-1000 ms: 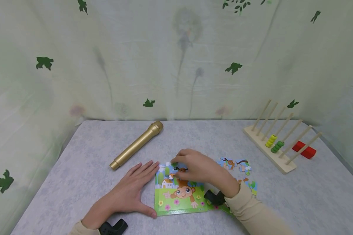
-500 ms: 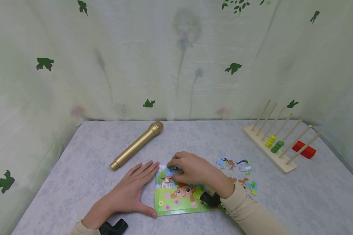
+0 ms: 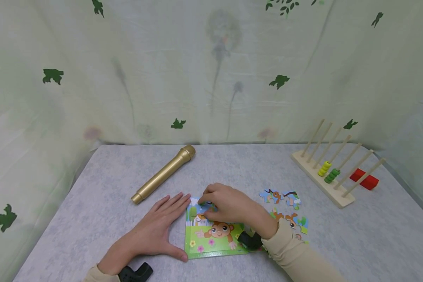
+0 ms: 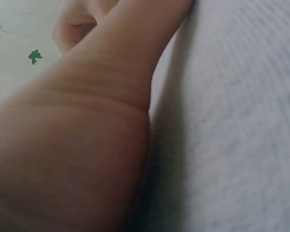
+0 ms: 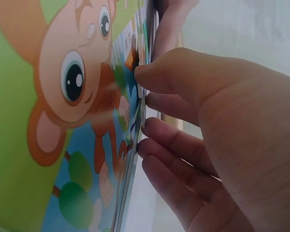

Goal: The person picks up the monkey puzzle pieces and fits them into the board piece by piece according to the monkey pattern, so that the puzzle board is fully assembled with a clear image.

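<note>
No lettering can be read; tiny marks at the lower right of the puzzle board stay illegible.

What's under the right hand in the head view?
The right hand is over the upper part of the monkey puzzle. The monkey's face below shows; whatever lies directly beneath the palm is covered.

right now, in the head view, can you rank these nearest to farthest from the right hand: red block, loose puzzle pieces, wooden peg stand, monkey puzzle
1. Monkey puzzle: under the right hand.
2. Loose puzzle pieces: to the hand's right.
3. Wooden peg stand: farther right.
4. Red block: beyond the stand, rightmost.
</note>
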The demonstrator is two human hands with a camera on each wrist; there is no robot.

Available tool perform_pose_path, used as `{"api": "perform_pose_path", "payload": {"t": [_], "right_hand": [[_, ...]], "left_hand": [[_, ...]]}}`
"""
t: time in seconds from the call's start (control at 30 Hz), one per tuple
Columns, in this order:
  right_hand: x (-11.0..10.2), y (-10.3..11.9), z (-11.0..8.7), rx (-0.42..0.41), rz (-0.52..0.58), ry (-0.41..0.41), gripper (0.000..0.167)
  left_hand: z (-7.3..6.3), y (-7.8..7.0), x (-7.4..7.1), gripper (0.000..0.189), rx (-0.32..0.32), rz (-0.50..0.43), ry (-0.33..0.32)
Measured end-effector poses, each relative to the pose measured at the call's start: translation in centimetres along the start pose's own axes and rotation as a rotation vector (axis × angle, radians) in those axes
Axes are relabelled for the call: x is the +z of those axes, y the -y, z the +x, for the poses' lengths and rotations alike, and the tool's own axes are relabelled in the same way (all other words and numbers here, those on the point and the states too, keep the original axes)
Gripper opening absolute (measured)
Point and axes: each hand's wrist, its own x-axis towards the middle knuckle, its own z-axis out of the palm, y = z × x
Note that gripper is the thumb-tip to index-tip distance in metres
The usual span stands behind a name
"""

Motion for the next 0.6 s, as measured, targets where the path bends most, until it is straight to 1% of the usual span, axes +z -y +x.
{"api": "perform_pose_path", "payload": {"t": [0.23,0.4,0.6], "right_hand": [[0.03,0.07,0.01,0.001,-0.017,-0.002,0.028],[0.09,0.04,0.03,0.007,-0.021,0.008,0.029],[0.14,0.0,-0.09,0.006,-0.025,0.012,0.029]], "left_hand": [[-0.03,0.01,-0.02,0.138,0.01,0.007,-0.011],[-0.02,0.01,0.0,0.137,0.007,-0.002,-0.009],[0.05,0.11,0.13,0.137,0.005,0.011,-0.007]]}}
